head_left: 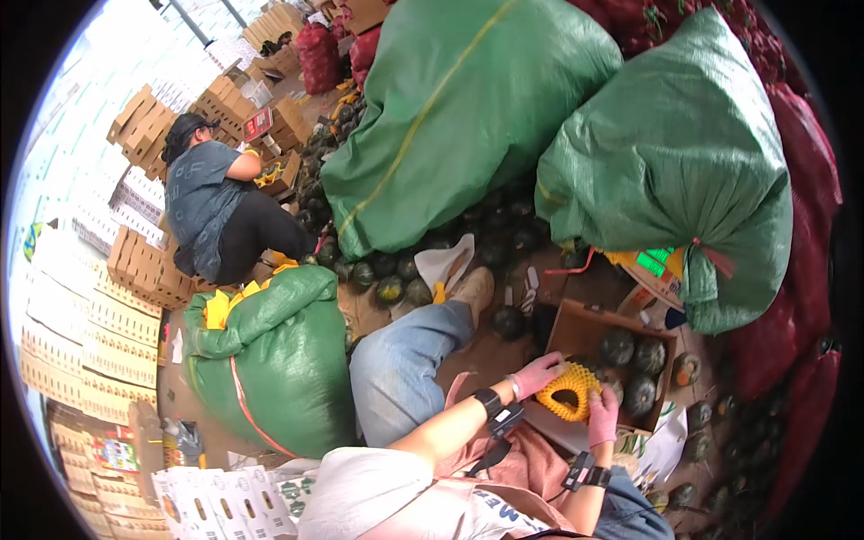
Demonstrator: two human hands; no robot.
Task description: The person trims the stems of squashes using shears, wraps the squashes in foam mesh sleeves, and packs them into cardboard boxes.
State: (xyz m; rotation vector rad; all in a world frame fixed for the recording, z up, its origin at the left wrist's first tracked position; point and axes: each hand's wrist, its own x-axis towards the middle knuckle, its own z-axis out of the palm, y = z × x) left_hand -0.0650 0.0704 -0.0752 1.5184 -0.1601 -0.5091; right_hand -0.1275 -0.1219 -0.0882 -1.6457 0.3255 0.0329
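Observation:
A yellow foam net (569, 393) is stretched between my two pink-gloved hands, with a dark opening facing me. My left hand (538, 374) grips its upper left side, and my right hand (604, 416) holds its right edge. Whether a squash sits inside the net, I cannot tell. Just beyond my hands is an open cardboard box (573, 326) holding several dark green squashes (640, 395).
Large green sacks (468, 108) stand ahead, and another (270, 369) is at my left. Squashes (389, 289) lie across the floor. A co-worker (211, 198) crouches at upper left beside stacked cartons (144, 130). Red mesh sacks (796, 180) line the right.

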